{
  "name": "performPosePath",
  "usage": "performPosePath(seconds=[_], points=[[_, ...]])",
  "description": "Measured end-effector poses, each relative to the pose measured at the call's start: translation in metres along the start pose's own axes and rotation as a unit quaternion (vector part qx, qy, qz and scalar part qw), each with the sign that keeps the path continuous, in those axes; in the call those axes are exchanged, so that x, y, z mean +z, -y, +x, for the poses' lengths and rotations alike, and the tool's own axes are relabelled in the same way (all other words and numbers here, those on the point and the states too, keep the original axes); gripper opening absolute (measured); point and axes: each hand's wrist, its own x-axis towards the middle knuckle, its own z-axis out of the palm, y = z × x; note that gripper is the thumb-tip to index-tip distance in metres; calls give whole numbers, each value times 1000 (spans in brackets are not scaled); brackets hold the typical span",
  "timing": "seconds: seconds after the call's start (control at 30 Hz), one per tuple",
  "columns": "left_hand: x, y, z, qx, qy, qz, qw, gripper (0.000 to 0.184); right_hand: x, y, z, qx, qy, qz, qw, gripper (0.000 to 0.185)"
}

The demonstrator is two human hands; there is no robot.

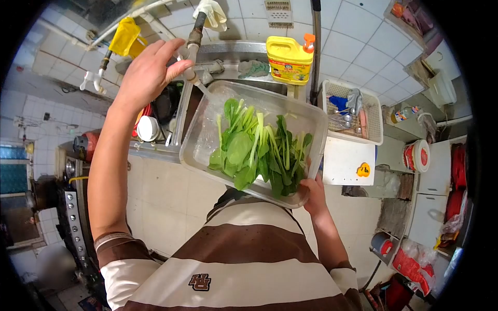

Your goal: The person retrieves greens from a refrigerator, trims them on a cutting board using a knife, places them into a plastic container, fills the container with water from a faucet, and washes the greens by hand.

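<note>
My left hand is at the wall tap, its thumb and fingers closed about the handle, which they partly hide. Below the spout, a clear plastic tub is tilted over the sink's front edge, and water appears to run into its far left corner. Leafy green vegetables with pale stems lie in the tub, mostly towards its near right side. My right hand grips the tub's near right corner, with some fingers hidden beneath it.
A yellow jug with an orange cap stands behind the tub. To the right are a white basket of utensils and a white board. A white lidded container sits left of the sink. A stove stands further left.
</note>
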Motion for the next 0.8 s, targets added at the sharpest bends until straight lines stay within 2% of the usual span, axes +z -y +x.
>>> performPosePath(seconds=[0.23,0.33,0.43,0.53,0.63,0.73,0.8], points=[[0,3,-1,1,5,-2,1000,46,-9,-11,7,-16,13,-5,1000,71],[-1,1,-2,-3,13,-2,1000,45,-14,-14,9,5,-8,5,1000,70],[-1,-1,-2,-6,14,2,1000,44,-11,-14,9,-30,6,13,999,50],[0,-1,-3,-10,14,2,1000,44,-20,-24,14,-43,-12,11,999,49],[0,-2,-3,-11,15,-4,1000,44,-26,-30,16,-9,-17,28,999,48],[-1,-4,-4,-11,18,-16,1000,44,-31,-33,16,5,12,33,999,53],[-1,-4,-4,-9,20,-25,999,43,-28,-35,17,-4,8,56,998,50]])
